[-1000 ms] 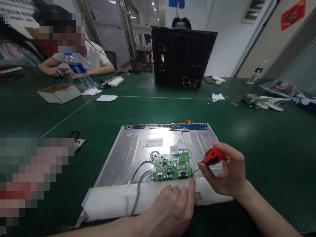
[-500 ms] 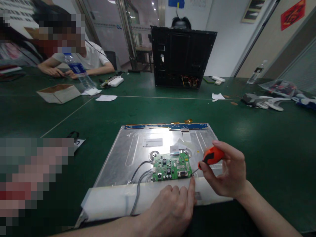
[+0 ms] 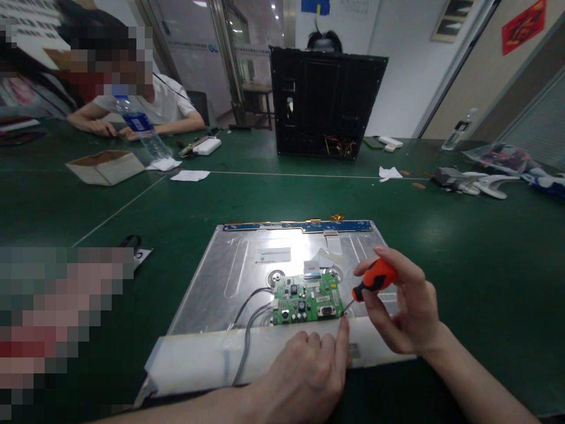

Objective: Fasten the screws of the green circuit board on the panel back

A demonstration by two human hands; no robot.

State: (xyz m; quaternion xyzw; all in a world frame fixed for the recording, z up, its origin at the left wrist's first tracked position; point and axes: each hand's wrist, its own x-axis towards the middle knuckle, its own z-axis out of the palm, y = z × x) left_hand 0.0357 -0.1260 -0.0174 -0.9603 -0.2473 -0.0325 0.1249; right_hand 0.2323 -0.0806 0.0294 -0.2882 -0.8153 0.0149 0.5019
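Note:
My right hand (image 3: 404, 303) grips a red-and-black screwdriver (image 3: 376, 279) between thumb and fingers, one fingertip raised past the handle. Its thin shaft slants down to the lower right corner of a green circuit board (image 3: 304, 297). At that corner rests the stretched-out index fingertip of my left hand (image 3: 309, 365); its other fingers are bent over the white film, and no object shows in them. Beneath the board is the silver metal back of a display panel (image 3: 207, 288). White film (image 3: 198, 359) covers the panel's near edge, and grey cables (image 3: 248, 333) run across it from the board.
Across the green table (image 3: 265, 197) stands a black monitor housing (image 3: 326, 100), with a person partly hidden behind it. Left are an open paper box (image 3: 106, 168) and a water bottle (image 3: 141, 126) before a seated person. White-handled tools (image 3: 474, 181) lie at right.
The screwdriver handle has turned and shifted slightly left and down. The fingers of my right hand have changed their hold on it. My left hand and the panel stay in place.

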